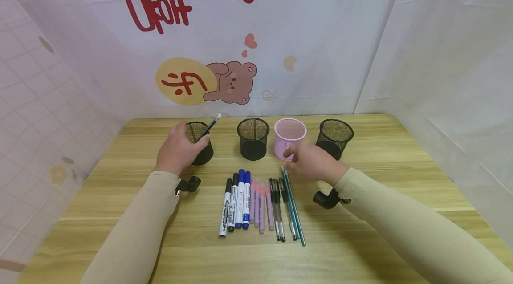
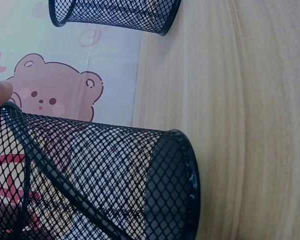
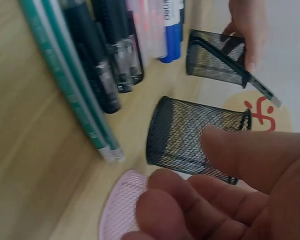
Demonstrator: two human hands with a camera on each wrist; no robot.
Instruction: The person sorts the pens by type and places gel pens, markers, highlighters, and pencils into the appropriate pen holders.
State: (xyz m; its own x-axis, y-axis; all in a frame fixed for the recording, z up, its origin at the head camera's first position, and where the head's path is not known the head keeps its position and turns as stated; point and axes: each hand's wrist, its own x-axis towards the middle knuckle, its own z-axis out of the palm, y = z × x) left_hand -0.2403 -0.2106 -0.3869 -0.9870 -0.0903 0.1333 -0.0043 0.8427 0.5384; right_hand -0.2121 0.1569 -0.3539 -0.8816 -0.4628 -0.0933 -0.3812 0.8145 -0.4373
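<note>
My left hand (image 1: 178, 149) grips the rim of the leftmost black mesh pen cup (image 1: 205, 156). One dark green pencil (image 1: 209, 126) leans in that cup, its white end up past the rim. My right hand (image 1: 314, 162), slightly blurred, hovers in front of the pink mesh cup (image 1: 279, 144), close to the upper ends of two green pencils (image 1: 294, 210) lying on the table. In the right wrist view its thumb and fingers (image 3: 162, 207) are bent and apart, with nothing between them; the pencils (image 3: 65, 82) lie beside them.
Left of the pencils lie several black gel pens (image 1: 277, 213), pink-purple highlighters (image 1: 257, 204) and blue and black markers (image 1: 239, 199), in a row. Another black mesh cup (image 1: 254, 148) stands mid-back, a further one (image 1: 332, 141) at right. A printed cloth (image 1: 320, 30) hangs behind the table.
</note>
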